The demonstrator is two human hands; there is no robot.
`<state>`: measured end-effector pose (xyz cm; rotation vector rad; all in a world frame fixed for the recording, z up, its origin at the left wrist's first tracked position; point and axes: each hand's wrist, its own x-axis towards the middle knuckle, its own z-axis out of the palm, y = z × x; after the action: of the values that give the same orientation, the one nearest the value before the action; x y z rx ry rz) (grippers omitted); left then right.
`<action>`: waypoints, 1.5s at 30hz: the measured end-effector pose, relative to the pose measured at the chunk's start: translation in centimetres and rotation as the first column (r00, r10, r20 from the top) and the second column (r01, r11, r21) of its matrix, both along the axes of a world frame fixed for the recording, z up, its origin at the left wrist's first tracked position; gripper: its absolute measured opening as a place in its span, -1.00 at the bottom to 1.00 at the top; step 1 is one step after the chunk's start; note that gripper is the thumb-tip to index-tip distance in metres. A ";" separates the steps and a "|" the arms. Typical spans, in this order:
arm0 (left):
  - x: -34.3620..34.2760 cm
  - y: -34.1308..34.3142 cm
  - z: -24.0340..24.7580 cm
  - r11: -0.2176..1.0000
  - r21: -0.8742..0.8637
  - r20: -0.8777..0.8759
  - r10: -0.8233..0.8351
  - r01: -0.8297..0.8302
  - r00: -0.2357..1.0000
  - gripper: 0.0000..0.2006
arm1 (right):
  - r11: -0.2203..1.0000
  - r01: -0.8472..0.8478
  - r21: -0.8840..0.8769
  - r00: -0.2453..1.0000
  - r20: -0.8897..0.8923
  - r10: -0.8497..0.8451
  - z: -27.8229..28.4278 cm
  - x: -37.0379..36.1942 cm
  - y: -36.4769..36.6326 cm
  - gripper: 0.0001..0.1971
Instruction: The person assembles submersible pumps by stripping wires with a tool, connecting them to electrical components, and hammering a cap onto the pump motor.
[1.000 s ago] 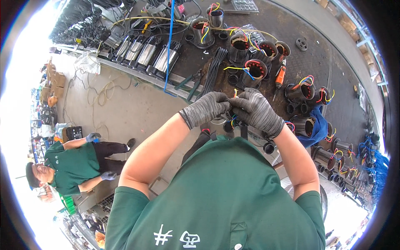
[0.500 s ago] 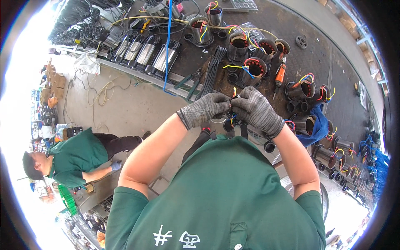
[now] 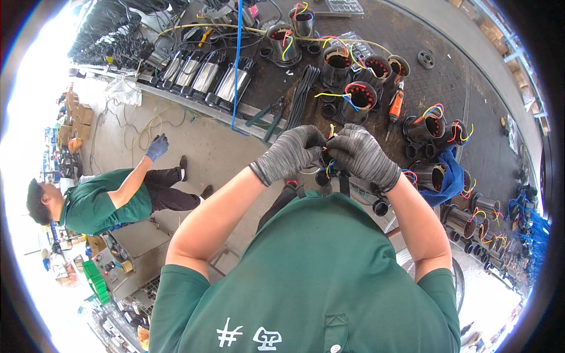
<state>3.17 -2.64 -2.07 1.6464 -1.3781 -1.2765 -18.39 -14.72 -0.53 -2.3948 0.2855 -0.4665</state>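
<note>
My left hand and my right hand, both in grey knit gloves, meet in front of my chest at the bench's near edge. Fingers of both are closed in a pinch around something small and dark, mostly hidden by the gloves. Short yellow wire ends stick up between the fingertips. Below them, blue and yellow wires run toward a black round port. Just beyond stands a dark metal motor housing with red parts inside its rim and coloured wires. An orange screwdriver lies right of it.
Several more motor housings stand on the dark bench. A blue cloth drapes over one at right. Silver-and-black pump bodies, black cable and green-handled pliers lie left. A blue hose hangs down. A co-worker stands left.
My hands stay together, with small shifts: the left glove has rolled slightly and its fingers curl more. The co-worker has raised a gloved hand and moved a little.
</note>
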 end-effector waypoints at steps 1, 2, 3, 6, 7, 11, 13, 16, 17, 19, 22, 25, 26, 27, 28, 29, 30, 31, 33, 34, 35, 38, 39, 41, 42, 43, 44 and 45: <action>-0.3 -0.1 0.5 1.000 -0.002 0.000 -0.005 0.005 1.000 -0.68 | 1.000 0.001 0.005 1.000 0.007 -0.001 -0.4 -0.1 -0.2 -0.79; -0.6 -0.3 1.7 0.997 -0.074 0.139 -0.019 0.029 0.990 -0.68 | 1.000 0.002 0.009 1.000 0.015 -0.003 -0.5 -0.1 -0.4 -0.78; -1.0 -0.4 2.9 0.988 -0.142 0.277 -0.022 0.064 0.961 -0.68 | 1.000 0.007 0.007 1.000 0.016 -0.008 -0.4 -0.2 -0.4 -0.78; -1.5 -0.1 4.2 0.975 -0.191 0.432 -0.020 0.113 0.902 -0.71 | 0.999 0.031 0.018 0.999 -0.011 -0.031 0.3 0.0 0.0 -0.78; -1.7 0.1 4.4 0.966 -0.217 0.506 -0.015 0.144 0.862 -0.72 | 0.998 0.051 0.047 0.999 -0.007 -0.051 0.4 0.0 0.1 -0.78; -1.7 0.2 3.6 0.981 -0.191 0.300 0.073 -0.015 0.951 -0.75 | 0.989 0.092 0.120 0.996 0.000 -0.093 0.8 0.3 0.4 -0.78; -1.7 -0.1 3.6 0.987 -0.153 0.294 0.096 -0.052 0.951 -0.78 | 0.982 0.111 0.153 0.994 -0.021 -0.109 1.3 0.1 0.8 -0.79; -1.3 -0.3 2.1 0.996 -0.072 0.276 0.077 -0.059 0.958 -0.82 | 0.955 0.196 0.221 0.981 -0.034 -0.193 1.3 0.1 1.3 -0.82; -1.1 -0.3 1.8 0.995 -0.080 0.266 0.079 -0.059 0.961 -0.83 | 0.952 0.200 0.234 0.980 -0.046 -0.194 1.2 0.0 1.2 -0.83; -1.0 -0.8 1.3 0.996 -0.074 0.352 0.078 -0.055 0.933 -0.85 | 0.954 0.130 0.270 0.991 -0.015 -0.131 1.2 -0.4 0.8 -0.82; -1.3 -1.5 2.3 0.970 -0.240 0.334 0.114 -0.033 0.936 -0.87 | 0.986 0.006 0.167 1.000 0.016 -0.009 1.4 -0.4 0.3 -0.78; -1.6 -2.1 2.8 0.909 -0.333 0.616 0.009 0.250 0.788 -0.84 | 0.988 0.018 0.151 0.996 -0.085 -0.006 2.0 -0.1 0.4 -0.79; -1.6 -2.1 2.6 0.894 -0.360 0.611 0.011 0.265 0.792 -0.79 | 0.986 0.050 0.162 0.996 -0.075 -0.038 2.3 0.1 0.7 -0.80; -1.7 -1.8 2.7 0.894 -0.364 0.614 0.020 0.260 0.789 -0.79 | 0.987 0.042 0.158 0.997 -0.071 -0.031 2.1 0.1 0.8 -0.80; -2.0 -1.4 2.9 0.881 -0.459 0.473 0.135 0.113 0.871 -0.79 | 0.981 0.079 0.177 0.995 -0.069 -0.068 1.5 0.0 0.9 -0.80; -2.2 -1.0 3.1 0.848 -0.528 0.312 0.244 -0.046 0.918 -0.78 | 0.974 0.117 0.196 0.992 -0.068 -0.105 1.1 0.0 0.9 -0.81; -2.1 -0.6 3.3 0.843 -0.538 0.364 0.240 -0.007 0.900 -0.77 | 0.969 0.130 0.209 0.991 -0.041 -0.125 0.8 0.0 0.9 -0.82; -2.2 0.0 3.7 0.842 -0.539 0.366 0.243 -0.009 0.898 -0.77 | 0.970 0.127 0.208 0.992 -0.038 -0.121 0.8 0.1 1.0 -0.82; -2.6 1.0 4.2 0.860 -0.488 0.559 0.178 0.148 0.810 -0.77 | 0.969 0.158 0.191 0.987 -0.074 -0.146 0.8 0.3 1.0 -0.83; -2.9 1.2 3.9 0.866 -0.469 0.605 0.172 0.174 0.778 -0.77 | 0.970 0.152 0.192 0.987 -0.073 -0.141 0.9 0.5 1.1 -0.83; -2.9 1.2 3.7 0.867 -0.469 0.606 0.175 0.171 0.776 -0.77 | 0.974 0.151 0.169 0.987 -0.074 -0.140 1.2 0.5 1.2 -0.84; -3.2 1.0 3.5 0.909 -0.385 0.670 0.154 0.163 0.726 -0.79 | 0.975 0.158 0.155 0.985 -0.098 -0.144 1.2 0.5 1.2 -0.83; -3.2 0.9 3.6 0.909 -0.385 0.672 0.157 0.161 0.724 -0.79 | 0.972 0.170 0.163 0.981 -0.123 -0.151 1.1 0.5 1.1 -0.83; -3.6 0.9 3.7 0.913 -0.386 0.677 0.181 0.134 0.714 -0.81 | 0.974 0.160 0.159 0.985 -0.097 -0.145 1.0 0.4 1.2 -0.82; -3.8 0.9 3.3 0.910 -0.403 0.650 0.209 0.098 0.731 -0.83 | 0.976 0.153 0.157 0.987 -0.071 -0.143 1.0 0.4 1.2 -0.82; -3.9 0.9 3.1 0.910 -0.402 0.649 0.209 0.097 0.731 -0.83 | 0.976 0.152 0.158 0.987 -0.073 -0.142 1.0 0.3 1.3 -0.82; -4.0 0.9 2.9 0.912 -0.408 0.608 0.233 0.047 0.759 -0.83 | 0.974 0.157 0.162 0.985 -0.094 -0.143 1.0 0.2 1.3 -0.82; -4.1 0.9 2.7 0.912 -0.411 0.566 0.258 -0.003 0.783 -0.82 | 0.973 0.162 0.166 0.983 -0.117 -0.144 1.1 0.2 1.3 -0.81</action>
<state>-0.96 -1.77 0.61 1.8955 -1.7060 -0.3232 -18.23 -13.43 0.54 -2.2376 0.5393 -0.3704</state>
